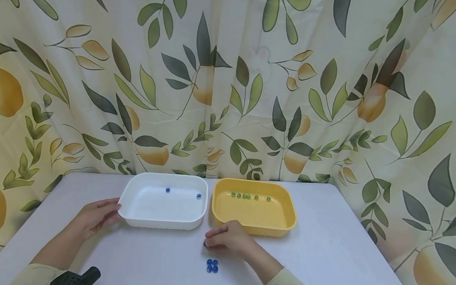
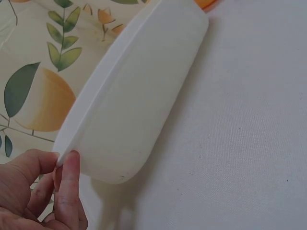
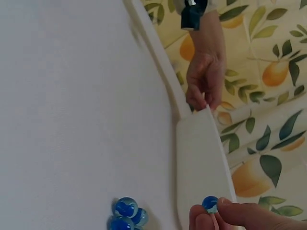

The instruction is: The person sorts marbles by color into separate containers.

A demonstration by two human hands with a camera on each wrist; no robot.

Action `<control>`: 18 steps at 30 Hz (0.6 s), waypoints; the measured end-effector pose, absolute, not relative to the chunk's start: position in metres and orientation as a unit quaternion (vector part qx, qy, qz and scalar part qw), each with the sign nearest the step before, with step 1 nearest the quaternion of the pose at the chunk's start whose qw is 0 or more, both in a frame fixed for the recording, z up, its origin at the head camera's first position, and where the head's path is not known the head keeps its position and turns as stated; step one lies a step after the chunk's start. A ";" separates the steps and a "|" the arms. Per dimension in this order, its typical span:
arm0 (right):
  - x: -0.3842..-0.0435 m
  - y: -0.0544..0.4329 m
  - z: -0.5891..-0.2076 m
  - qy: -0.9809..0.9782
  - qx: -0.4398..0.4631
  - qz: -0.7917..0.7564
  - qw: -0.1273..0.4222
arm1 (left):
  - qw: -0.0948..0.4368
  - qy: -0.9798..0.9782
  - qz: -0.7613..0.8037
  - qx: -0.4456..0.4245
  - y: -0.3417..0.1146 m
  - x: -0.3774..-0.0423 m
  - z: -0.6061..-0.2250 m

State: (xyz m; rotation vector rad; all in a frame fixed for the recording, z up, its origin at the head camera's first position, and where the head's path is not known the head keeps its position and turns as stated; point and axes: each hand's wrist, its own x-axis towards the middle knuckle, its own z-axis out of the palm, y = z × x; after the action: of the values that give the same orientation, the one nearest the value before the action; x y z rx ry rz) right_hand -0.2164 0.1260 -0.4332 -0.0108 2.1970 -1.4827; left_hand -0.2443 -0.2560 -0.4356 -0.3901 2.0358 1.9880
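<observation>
My left hand (image 1: 97, 216) grips the rim of the white tray (image 1: 160, 224) at its left end, thumb and fingers on either side of the edge in the left wrist view. Between the thumb and fingers of my right hand (image 1: 231, 237) is a blue marble (image 3: 209, 203), held above the table in front of the trays. Nearer to me, a tight cluster of several blue marbles (image 1: 209, 268) lies on the tablecloth. Inside the white tray are a dark blue marble (image 1: 168, 190) and, farther right, some blue glass (image 1: 199, 196) whose count I cannot tell.
A yellow tray (image 1: 254, 229) stands right of the white one, with a narrow gap between them. Several green marbles (image 1: 256, 198) lie in it in a loose row. White cloth covers the table (image 1: 322, 261), and a fruit-patterned curtain (image 1: 237, 117) hangs behind its back edge.
</observation>
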 end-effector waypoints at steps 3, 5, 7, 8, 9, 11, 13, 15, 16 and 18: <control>-0.218 0.125 -0.427 0.793 -0.008 -0.559 0.245 | 0.135 0.703 0.686 -0.135 -0.256 -0.244 -0.435; -0.220 0.124 -0.422 0.782 -0.006 -0.572 0.247 | 0.135 0.703 0.685 -0.136 -0.255 -0.244 -0.435; -0.222 0.123 -0.418 0.770 -0.007 -0.588 0.247 | 0.135 0.705 0.682 -0.138 -0.255 -0.245 -0.435; -0.224 0.122 -0.416 0.765 -0.009 -0.594 0.247 | 0.135 0.707 0.680 -0.139 -0.256 -0.245 -0.435; -0.225 0.122 -0.413 0.763 -0.011 -0.598 0.247 | 0.135 0.708 0.679 -0.140 -0.256 -0.245 -0.435; -0.228 0.120 -0.409 0.756 -0.017 -0.606 0.245 | 0.136 0.710 0.676 -0.140 -0.256 -0.245 -0.435; -0.231 0.118 -0.406 0.753 -0.021 -0.612 0.241 | 0.137 0.711 0.676 -0.139 -0.256 -0.245 -0.435; -0.235 0.116 -0.403 0.750 -0.021 -0.617 0.238 | 0.138 0.709 0.677 -0.138 -0.256 -0.245 -0.435; -0.237 0.114 -0.402 0.749 -0.020 -0.619 0.236 | 0.139 0.709 0.678 -0.137 -0.256 -0.245 -0.435; -0.241 0.111 -0.400 0.746 -0.013 -0.623 0.234 | 0.140 0.709 0.678 -0.134 -0.256 -0.245 -0.435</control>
State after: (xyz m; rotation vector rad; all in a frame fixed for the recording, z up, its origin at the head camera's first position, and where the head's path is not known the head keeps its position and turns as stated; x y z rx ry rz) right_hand -0.2413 0.1111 -0.3999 -0.0359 2.0486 -1.7100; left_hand -0.2446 -0.2563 -0.4350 -0.3878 2.0482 1.9591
